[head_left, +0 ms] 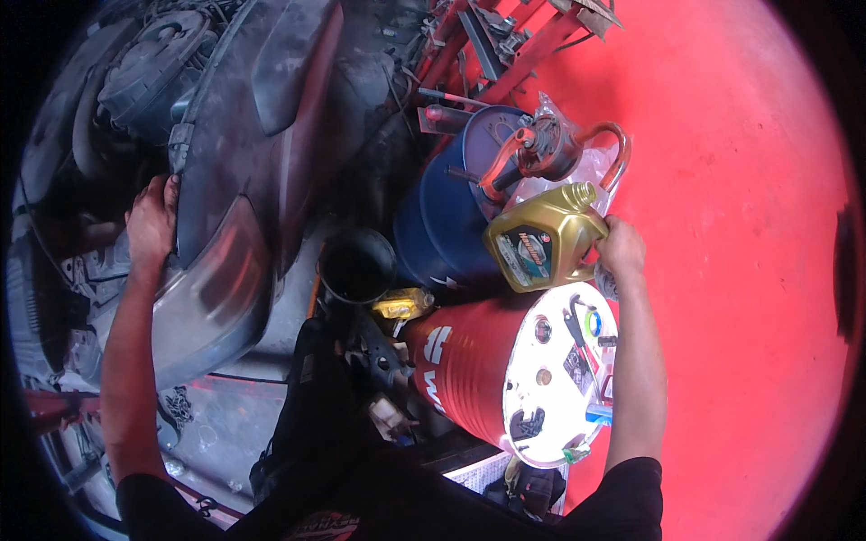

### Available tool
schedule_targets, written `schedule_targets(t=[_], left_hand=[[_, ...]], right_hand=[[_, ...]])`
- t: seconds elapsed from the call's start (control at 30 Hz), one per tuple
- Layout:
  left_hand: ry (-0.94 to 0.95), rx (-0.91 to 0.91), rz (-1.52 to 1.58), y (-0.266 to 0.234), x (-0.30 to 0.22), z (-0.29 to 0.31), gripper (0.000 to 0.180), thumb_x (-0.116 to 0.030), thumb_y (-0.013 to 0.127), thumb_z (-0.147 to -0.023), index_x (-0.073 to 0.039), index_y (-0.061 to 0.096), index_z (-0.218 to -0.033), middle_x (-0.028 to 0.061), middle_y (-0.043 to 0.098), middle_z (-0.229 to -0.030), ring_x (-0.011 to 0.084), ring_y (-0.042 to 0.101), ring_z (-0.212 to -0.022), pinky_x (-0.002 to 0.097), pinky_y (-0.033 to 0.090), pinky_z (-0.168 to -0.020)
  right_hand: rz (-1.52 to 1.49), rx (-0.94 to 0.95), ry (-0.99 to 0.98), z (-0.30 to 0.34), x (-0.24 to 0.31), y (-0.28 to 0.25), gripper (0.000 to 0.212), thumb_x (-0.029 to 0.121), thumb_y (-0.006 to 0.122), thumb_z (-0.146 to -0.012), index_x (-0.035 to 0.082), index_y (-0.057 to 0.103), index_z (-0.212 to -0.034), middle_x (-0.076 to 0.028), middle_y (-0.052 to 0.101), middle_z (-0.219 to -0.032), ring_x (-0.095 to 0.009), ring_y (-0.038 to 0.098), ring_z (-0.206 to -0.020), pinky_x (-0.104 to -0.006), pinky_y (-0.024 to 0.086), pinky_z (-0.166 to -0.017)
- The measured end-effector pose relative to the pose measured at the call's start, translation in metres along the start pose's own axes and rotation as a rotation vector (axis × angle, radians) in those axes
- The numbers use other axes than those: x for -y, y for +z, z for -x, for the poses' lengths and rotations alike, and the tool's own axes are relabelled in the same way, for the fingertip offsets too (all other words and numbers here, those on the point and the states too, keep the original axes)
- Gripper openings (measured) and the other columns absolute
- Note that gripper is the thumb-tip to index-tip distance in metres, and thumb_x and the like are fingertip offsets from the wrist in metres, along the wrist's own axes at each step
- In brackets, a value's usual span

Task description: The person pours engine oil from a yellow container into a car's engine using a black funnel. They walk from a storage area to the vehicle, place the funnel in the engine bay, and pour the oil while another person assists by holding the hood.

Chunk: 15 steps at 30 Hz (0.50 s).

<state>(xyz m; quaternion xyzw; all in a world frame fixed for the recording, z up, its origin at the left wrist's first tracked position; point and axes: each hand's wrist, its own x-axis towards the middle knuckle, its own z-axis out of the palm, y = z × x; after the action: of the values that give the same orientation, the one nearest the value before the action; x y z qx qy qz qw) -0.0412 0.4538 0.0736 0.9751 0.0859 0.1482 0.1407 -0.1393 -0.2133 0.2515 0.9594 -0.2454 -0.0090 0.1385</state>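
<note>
One gold plastic jug (539, 242) is held, centre-right, by right hand (622, 248); grip of left hand (152, 221), frame left, cannot be told.

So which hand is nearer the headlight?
The left hand, touching the fender just left of the headlight. The right hand holds the gold jug, well to the headlight's right.

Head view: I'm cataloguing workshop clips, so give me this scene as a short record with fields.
Left hand: at the edge of the car, near the headlight; grip unclear
Left hand location: picture left
Right hand: fingers around the handle of a gold jug
Right hand location: right of the jug
Blue drum: behind the jug, with a hand pump at its top
Red drum: white top holding small items
Between car and drums: black bucket, yellow bottle
Wall: red
</note>
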Motion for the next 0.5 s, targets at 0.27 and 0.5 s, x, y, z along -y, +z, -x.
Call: schedule_targets(t=[0.27,0.5], left_hand=[[-0.024,0.031,0.015,-0.0027,-0.0023,-0.0014,0.052,-0.052,0.036,-0.106,-0.012,0.06,-0.127,0.0201,0.066,-0.12,0.04,0.06,-0.117,0.056,0.043,-0.097],[-0.063,0.053,0.006,-0.0095,-0.0073,0.0013,0.052,-0.052,0.035,-0.106,-0.012,0.06,-0.127,0.0197,0.066,-0.122,0.039,0.059,-0.119,0.0559,0.042,-0.099]], right_hand=[[-0.009,-0.023,0.01,-0.0047,-0.0052,0.0079,0.036,0.013,0.068,-0.078,0.011,0.071,-0.114,-0.02,0.072,-0.105,-0.036,0.069,-0.102,-0.0481,0.053,-0.088],[-0.014,-0.026,-0.002,-0.0021,0.0,0.0041,0.032,0.011,0.064,-0.078,0.01,0.072,-0.109,-0.02,0.072,-0.102,-0.036,0.069,-0.101,-0.0483,0.053,-0.087]])
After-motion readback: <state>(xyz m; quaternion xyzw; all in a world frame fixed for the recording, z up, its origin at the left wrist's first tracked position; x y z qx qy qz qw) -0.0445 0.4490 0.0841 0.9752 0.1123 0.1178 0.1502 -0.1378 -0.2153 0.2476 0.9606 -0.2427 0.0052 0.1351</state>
